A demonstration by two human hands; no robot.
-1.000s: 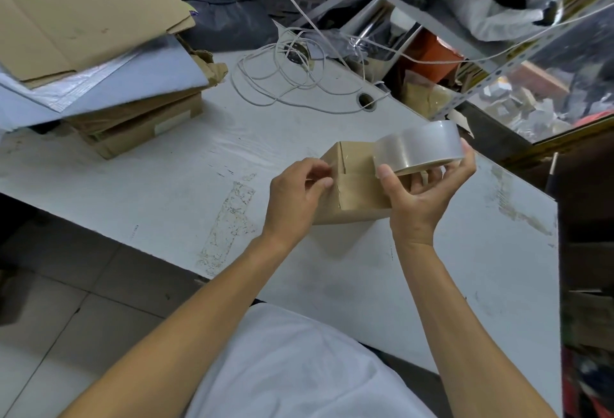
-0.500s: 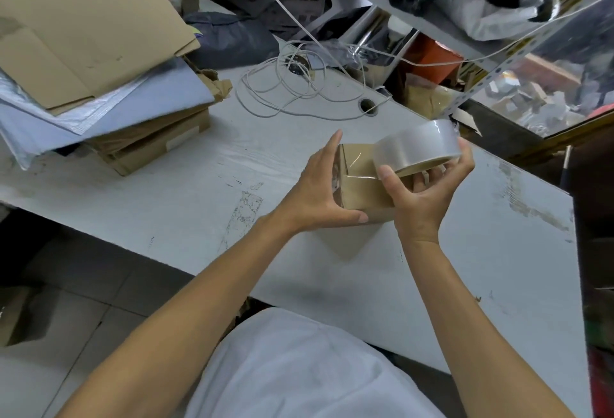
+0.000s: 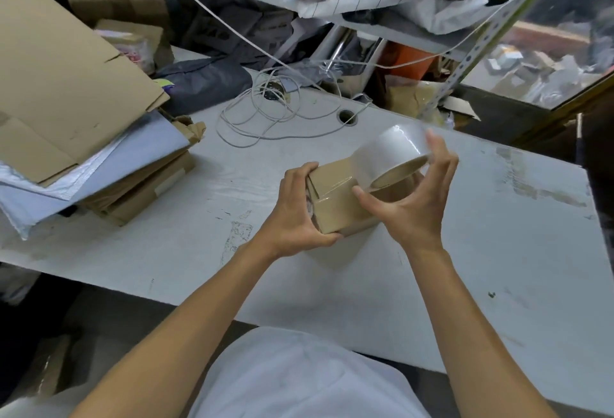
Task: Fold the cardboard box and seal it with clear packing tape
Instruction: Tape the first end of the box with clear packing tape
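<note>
Sealing is under way on the white worktop (image 3: 498, 251), so the folding looks finished: the cardboard box (image 3: 335, 205) is already formed, held tilted just above the surface near its middle. The left hand (image 3: 299, 215) grips the box's near-left end, fingers curled over the top edge and thumb underneath. The right hand (image 3: 415, 198) holds the roll of clear packing tape (image 3: 392, 151) over the box's far-right side, fingers spread round it. A glossy strip already runs across the box's top. Cutting the tape and closing any remaining seams appear left.
</note>
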